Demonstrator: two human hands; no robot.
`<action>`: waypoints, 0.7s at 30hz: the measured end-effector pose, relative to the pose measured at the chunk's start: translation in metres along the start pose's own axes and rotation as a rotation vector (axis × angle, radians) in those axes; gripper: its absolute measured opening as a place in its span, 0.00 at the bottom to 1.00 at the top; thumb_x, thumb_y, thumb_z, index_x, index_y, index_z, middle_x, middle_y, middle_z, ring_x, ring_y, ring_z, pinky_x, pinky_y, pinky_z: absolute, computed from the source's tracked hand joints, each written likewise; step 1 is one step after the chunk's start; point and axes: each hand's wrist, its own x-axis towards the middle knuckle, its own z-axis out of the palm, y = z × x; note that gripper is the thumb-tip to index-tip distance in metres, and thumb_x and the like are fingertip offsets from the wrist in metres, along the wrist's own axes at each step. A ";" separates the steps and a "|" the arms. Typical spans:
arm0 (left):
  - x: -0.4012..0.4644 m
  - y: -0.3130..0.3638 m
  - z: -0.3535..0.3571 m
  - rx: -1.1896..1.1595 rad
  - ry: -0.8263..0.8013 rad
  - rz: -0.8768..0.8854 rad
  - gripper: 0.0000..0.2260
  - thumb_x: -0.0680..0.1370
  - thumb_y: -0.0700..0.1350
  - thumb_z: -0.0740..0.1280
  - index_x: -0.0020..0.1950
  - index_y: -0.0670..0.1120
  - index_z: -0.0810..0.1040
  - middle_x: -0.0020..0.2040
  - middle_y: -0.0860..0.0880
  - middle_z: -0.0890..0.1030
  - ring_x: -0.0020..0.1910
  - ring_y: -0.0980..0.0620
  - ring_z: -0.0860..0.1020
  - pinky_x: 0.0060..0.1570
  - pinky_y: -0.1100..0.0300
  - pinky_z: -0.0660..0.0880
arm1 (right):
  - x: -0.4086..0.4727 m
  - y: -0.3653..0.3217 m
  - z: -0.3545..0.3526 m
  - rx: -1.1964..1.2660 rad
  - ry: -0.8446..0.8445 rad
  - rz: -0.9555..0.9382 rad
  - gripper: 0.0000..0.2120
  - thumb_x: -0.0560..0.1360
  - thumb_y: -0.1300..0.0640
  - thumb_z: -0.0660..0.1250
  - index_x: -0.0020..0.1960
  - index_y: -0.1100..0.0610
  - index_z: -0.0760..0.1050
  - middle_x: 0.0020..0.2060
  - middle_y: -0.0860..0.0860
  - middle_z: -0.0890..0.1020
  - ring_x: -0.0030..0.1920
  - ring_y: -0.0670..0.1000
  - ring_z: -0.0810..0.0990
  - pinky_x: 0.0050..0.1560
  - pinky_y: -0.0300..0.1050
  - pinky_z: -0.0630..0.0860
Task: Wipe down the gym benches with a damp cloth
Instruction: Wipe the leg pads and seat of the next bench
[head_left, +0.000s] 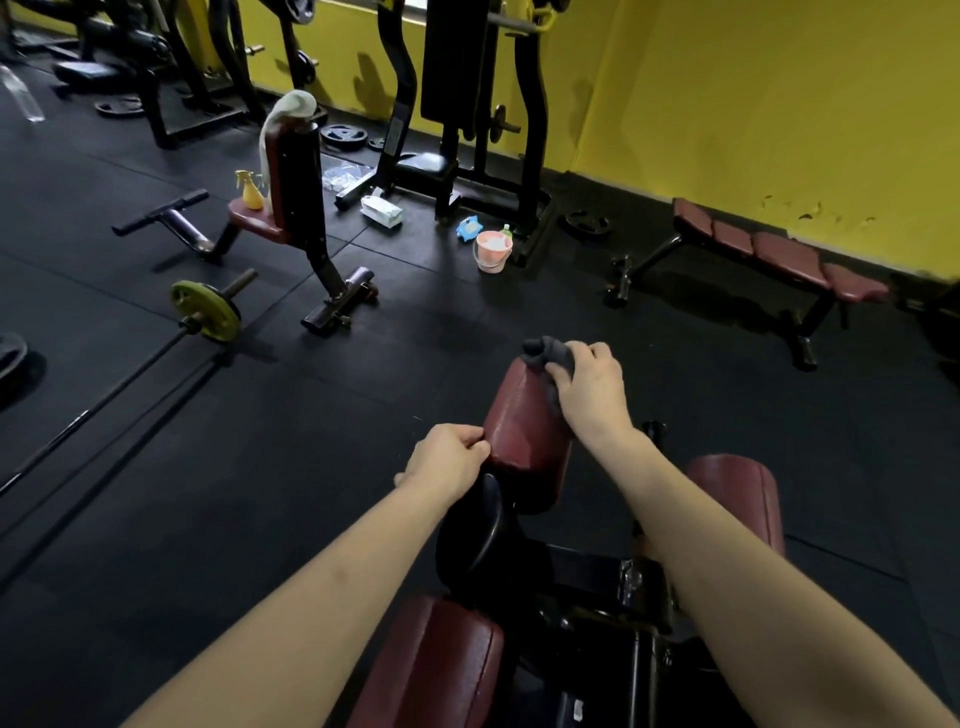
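Left grip (448, 457) fingers curled, pinching the near-left edge of the maroon roller pad (524, 421). Right grip (589, 382) curled round a dark grey cloth (543, 351), pressing it on the pad's far top end. Second maroon pad (737, 499) sits right of the right grip; pink bucket (492, 251) on the floor well beyond both.

Two bare forearms reach into view from the bottom edge, with no sleeves showing on either one. The left hand (445, 460) and right hand (589, 387) wear no gloves. No watch, band or ring shows on the wrists or fingers. A small dark mark sits on the left forearm, about halfway between the left hand and the bottom edge.
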 end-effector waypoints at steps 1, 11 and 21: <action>-0.005 0.001 0.004 0.038 0.033 0.015 0.19 0.76 0.62 0.67 0.66 0.64 0.79 0.62 0.59 0.83 0.64 0.51 0.79 0.70 0.45 0.70 | -0.012 -0.001 -0.001 0.003 -0.017 -0.024 0.19 0.83 0.50 0.67 0.70 0.57 0.75 0.63 0.59 0.75 0.62 0.63 0.74 0.65 0.56 0.72; 0.016 -0.010 0.006 -0.148 -0.102 0.025 0.15 0.76 0.56 0.72 0.62 0.56 0.84 0.51 0.53 0.87 0.54 0.52 0.84 0.64 0.51 0.78 | -0.054 0.005 -0.001 0.037 -0.075 -0.261 0.16 0.81 0.53 0.70 0.67 0.57 0.78 0.58 0.56 0.76 0.57 0.59 0.73 0.63 0.51 0.70; -0.005 -0.008 0.005 0.012 -0.030 0.035 0.30 0.65 0.77 0.61 0.63 0.68 0.79 0.54 0.62 0.84 0.59 0.53 0.81 0.66 0.46 0.74 | -0.063 0.001 -0.003 0.121 -0.052 -0.127 0.17 0.81 0.53 0.70 0.69 0.55 0.76 0.60 0.52 0.74 0.61 0.57 0.73 0.64 0.49 0.70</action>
